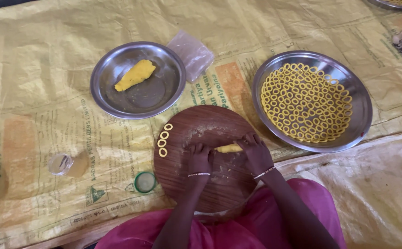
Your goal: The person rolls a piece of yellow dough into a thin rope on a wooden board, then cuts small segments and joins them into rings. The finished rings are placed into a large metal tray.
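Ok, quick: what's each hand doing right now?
Left hand: fingers curled, pressing on one end of the yellow dough roll on the round wooden board.
Right hand: curled over the roll's other end.

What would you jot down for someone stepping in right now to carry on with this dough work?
Left hand and right hand: both pressed on a short yellow dough roll on the round brown wooden board.
Done: four small yellow dough rings lie at the board's left edge; the large steel plate on the right is packed with rings.
Left: a yellow dough lump waits in the smaller steel plate.
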